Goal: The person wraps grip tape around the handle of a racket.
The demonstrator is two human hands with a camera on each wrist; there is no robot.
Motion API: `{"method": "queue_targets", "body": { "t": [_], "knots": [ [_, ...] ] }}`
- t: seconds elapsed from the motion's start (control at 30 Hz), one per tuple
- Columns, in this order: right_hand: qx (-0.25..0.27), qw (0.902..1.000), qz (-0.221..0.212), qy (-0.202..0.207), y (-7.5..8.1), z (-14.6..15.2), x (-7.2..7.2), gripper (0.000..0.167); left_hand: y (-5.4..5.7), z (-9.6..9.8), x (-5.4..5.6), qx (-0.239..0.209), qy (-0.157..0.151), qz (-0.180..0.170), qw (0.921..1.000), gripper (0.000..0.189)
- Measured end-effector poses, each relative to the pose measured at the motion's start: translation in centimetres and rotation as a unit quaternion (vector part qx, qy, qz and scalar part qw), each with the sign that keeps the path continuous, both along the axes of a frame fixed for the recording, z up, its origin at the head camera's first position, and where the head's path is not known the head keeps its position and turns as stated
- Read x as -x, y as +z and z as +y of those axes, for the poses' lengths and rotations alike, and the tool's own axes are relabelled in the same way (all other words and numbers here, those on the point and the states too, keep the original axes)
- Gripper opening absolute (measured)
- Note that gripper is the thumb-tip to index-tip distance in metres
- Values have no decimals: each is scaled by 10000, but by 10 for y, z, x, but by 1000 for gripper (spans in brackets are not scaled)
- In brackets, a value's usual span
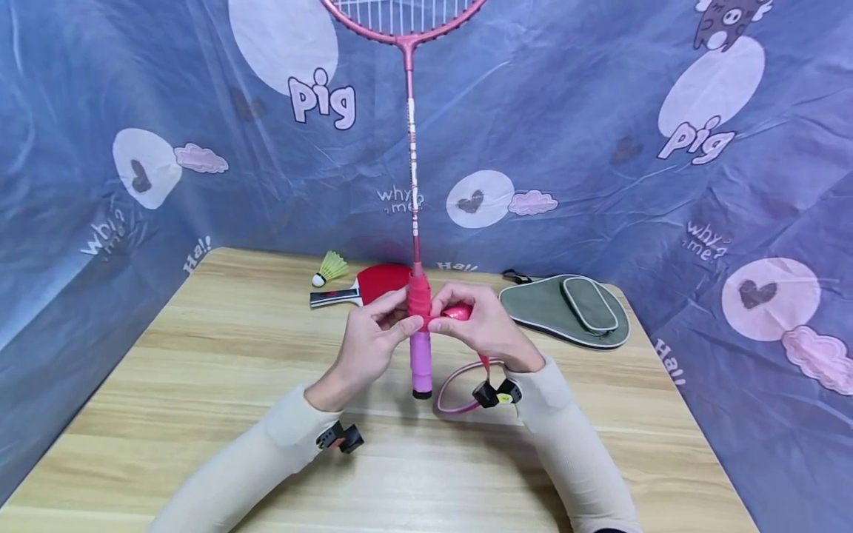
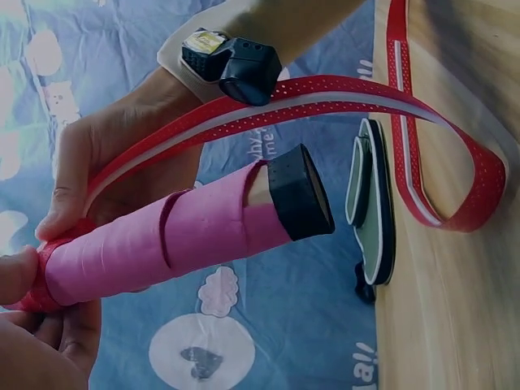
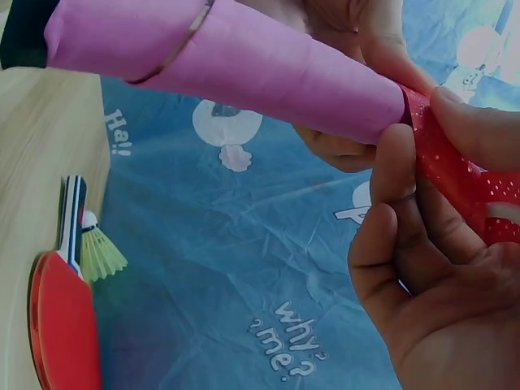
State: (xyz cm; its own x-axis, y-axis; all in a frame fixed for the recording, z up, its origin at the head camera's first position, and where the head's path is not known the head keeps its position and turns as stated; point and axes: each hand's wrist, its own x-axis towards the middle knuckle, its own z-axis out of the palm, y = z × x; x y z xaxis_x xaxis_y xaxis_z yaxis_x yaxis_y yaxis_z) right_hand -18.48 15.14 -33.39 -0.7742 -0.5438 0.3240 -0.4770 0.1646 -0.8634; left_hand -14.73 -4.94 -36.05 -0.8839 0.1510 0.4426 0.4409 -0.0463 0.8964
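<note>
A badminton racket [image 1: 412, 148] stands upright above the table, head up and handle down. Red perforated grip tape [image 1: 418, 292] is wound around the upper handle, over a purple-pink wrap [image 1: 421, 359] that shows below it down to the black butt cap [image 2: 302, 193]. My left hand [image 1: 370, 337] holds the handle at the tape's lower edge, its thumb on the red turns. From the other side, my right hand [image 1: 483, 322] pinches the tape where it leaves the handle. The tape's loose length, with a white strip along its inside, loops down toward the table in the left wrist view.
At the back left of the wooden table [image 1: 266, 444] lie a yellow shuttlecock [image 1: 329, 268] and a red table tennis paddle [image 1: 383, 280], partly behind the handle. A green paddle case [image 1: 540, 307] lies at the back right. Patterned blue cloth [image 1: 566, 111] hangs around the table.
</note>
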Motion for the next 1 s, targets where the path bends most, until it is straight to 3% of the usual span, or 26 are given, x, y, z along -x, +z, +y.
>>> {"method": "queue_targets", "body": {
  "t": [0.2, 0.3, 0.53, 1.0],
  "knots": [
    [-124, 9995, 248, -155, -1, 1, 1, 16, 1, 0, -4, -156, -419, 21, 9990, 47],
    [-179, 9984, 482, -254, -1, 0, 1, 16, 1, 3, -4, -226, -484, 98, 9985, 47],
    [-69, 9987, 475, -154, -4, -3, 2, 15, 0, 5, -1, -35, 56, 261, 9996, 58],
    [0, 9998, 179, -87, -7, -4, 3, 12, 3, 3, -3, -553, 363, -721, 9952, 42]
  ]
}}
